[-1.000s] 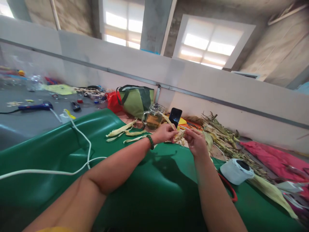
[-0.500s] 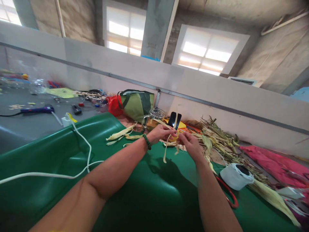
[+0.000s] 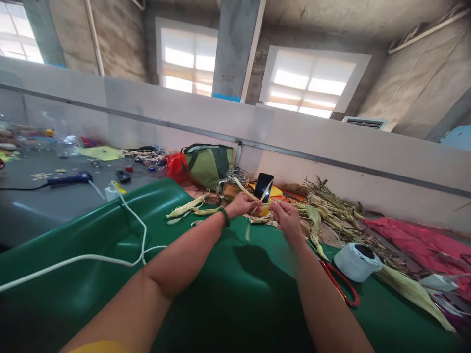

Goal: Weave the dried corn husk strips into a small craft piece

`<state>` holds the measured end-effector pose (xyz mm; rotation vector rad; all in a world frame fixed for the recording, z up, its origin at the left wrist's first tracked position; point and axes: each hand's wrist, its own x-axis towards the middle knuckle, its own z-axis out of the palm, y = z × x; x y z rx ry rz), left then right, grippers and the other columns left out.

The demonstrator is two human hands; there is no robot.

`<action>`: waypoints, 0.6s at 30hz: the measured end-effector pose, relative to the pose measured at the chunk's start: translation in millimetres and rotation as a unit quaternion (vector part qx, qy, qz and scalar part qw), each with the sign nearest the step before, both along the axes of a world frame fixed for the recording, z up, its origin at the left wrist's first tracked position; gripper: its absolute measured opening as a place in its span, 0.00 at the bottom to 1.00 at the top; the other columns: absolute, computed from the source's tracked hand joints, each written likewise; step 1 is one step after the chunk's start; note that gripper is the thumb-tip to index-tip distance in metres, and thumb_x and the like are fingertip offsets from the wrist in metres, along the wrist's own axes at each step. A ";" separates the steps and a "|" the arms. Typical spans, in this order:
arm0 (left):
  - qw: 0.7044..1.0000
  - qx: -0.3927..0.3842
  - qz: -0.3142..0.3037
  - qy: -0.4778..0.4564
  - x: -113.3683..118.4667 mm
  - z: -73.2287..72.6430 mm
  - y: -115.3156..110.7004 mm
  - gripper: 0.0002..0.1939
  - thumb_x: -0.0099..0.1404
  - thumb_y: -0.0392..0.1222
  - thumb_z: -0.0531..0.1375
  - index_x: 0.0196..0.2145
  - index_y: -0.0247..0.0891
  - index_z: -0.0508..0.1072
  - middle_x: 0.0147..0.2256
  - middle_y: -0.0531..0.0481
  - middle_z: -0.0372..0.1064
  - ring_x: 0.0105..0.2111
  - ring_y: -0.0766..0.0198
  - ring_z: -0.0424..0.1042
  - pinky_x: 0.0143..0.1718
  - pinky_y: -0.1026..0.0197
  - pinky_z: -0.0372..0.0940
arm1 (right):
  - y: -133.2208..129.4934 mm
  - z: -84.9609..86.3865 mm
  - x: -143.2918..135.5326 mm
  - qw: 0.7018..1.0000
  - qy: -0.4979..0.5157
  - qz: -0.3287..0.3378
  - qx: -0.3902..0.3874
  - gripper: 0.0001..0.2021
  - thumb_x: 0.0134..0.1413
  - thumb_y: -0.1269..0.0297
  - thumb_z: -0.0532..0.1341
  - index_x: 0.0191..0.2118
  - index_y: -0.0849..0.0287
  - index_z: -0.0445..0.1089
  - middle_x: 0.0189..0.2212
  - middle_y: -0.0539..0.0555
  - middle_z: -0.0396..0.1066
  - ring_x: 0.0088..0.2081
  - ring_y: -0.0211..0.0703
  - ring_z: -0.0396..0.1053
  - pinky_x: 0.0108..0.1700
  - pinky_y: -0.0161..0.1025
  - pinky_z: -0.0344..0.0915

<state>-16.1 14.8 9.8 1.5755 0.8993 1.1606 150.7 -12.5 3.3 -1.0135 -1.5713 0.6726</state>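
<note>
My left hand [image 3: 242, 205], with a green bead bracelet at its wrist, pinches pale corn husk strips [image 3: 242, 185]. One strip reaches up to the left, another up to the right, and a blurred end hangs below. Fingers of my right hand [image 3: 287, 218] are closed on the strip's other side, a short gap from the left fingers. Something yellow [image 3: 265, 210] shows between the hands; I cannot tell whether it is held. Just behind stands a dark phone [image 3: 262, 185], beside a glass mug [image 3: 232, 185] with amber liquid.
Green mat [image 3: 235, 279] covers the table front, crossed by a white cable [image 3: 88, 257]. Husk pieces [image 3: 188, 206] lie left, dried stalks [image 3: 331, 208] right. Near my right forearm are red-handled scissors [image 3: 344, 284] and a white roll [image 3: 356, 262]. A green bag [image 3: 208, 164] stands behind.
The view has tilted and shifted slightly. Both hands stay close together, while the upper strip has swung to the right and the lower hanging end has moved and blurred.
</note>
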 end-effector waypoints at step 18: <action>0.997 0.013 0.013 -0.070 -5.8 15.4 -8.8 0.12 0.47 0.42 0.70 0.21 0.30 0.74 0.18 0.52 0.69 0.21 0.70 0.66 0.26 0.68 0.62 | 2.8 1.6 4.6 0.989 -0.102 -0.020 0.103 0.21 0.52 0.48 0.56 0.17 0.57 0.63 0.13 0.47 0.56 0.19 0.36 0.53 0.24 0.35 0.49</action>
